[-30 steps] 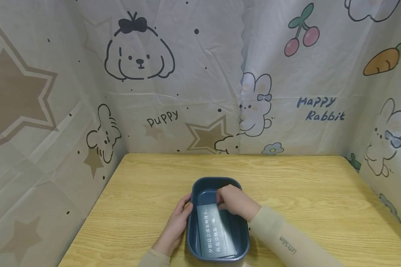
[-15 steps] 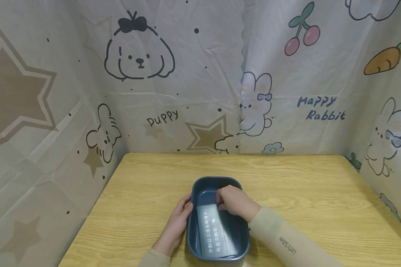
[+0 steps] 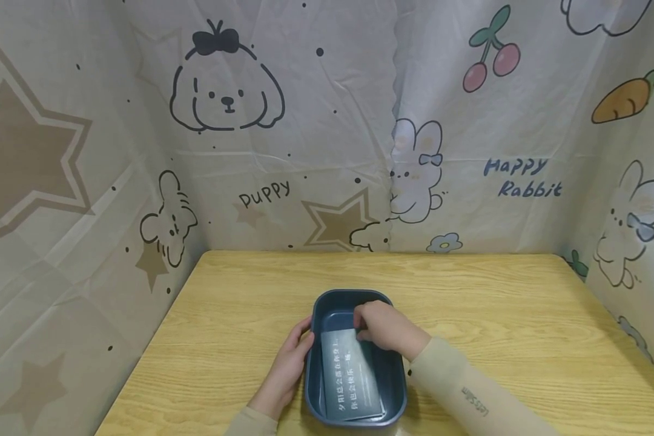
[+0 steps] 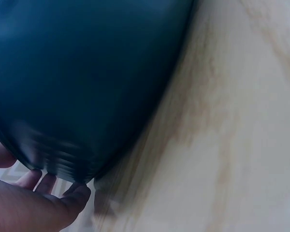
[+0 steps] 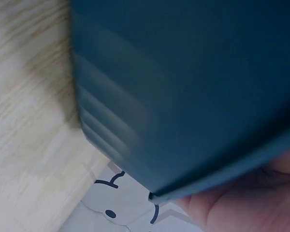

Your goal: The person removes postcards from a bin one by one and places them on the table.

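A deep blue rectangular box (image 3: 398, 387) with rounded corners stands on the table. Inside lies a grey-blue card (image 3: 351, 375) printed with white Chinese characters; a thin second edge shows beneath its lower right corner. My right hand (image 3: 387, 327) reaches in over the right wall and pinches the card's upper right corner. My left hand (image 3: 290, 357) rests along the left wall, thumb near the rim. The left wrist view shows those fingers (image 4: 46, 183) touching the outer wall. In the right wrist view, the box wall (image 5: 183, 96) hides the right fingertips.
The box sits near the front of a yellow wood-grain table (image 3: 240, 303). A pale cloth (image 3: 327, 121) printed with cartoon animals and stars hangs behind and at both sides.
The card's upper edge has shifted slightly up and away, its right side moving a little left. My right hand has moved marginally with it. Left hand and box stay put.
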The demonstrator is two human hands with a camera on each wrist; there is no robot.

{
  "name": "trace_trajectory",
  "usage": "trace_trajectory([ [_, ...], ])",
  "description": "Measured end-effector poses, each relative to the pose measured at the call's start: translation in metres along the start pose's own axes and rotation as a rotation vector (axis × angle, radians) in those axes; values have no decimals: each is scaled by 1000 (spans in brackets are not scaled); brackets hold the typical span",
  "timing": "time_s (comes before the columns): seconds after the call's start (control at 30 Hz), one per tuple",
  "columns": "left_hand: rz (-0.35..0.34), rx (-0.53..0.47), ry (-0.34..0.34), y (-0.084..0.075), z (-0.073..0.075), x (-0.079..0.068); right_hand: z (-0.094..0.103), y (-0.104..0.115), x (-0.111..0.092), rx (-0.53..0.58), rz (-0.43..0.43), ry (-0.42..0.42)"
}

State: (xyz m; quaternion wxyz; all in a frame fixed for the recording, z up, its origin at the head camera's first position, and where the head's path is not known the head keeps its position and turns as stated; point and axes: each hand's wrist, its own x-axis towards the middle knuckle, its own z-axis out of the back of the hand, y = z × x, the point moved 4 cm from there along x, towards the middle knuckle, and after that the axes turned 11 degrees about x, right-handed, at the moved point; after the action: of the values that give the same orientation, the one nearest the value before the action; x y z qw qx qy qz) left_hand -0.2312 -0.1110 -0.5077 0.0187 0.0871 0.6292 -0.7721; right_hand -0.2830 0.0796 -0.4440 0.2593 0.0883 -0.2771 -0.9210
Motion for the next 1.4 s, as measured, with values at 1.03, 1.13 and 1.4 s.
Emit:
trace_trajectory([
  [1.03,51,-18,19,1,-1,1,27,-25,-24,599,-61,-140],
  [1.13,47,-21,16,1,-1,1,36,-31,-29,674,-82,-204],
  [1.4,19,-30,5,0,1,2,62,-45,-47,786,-157,-361],
])
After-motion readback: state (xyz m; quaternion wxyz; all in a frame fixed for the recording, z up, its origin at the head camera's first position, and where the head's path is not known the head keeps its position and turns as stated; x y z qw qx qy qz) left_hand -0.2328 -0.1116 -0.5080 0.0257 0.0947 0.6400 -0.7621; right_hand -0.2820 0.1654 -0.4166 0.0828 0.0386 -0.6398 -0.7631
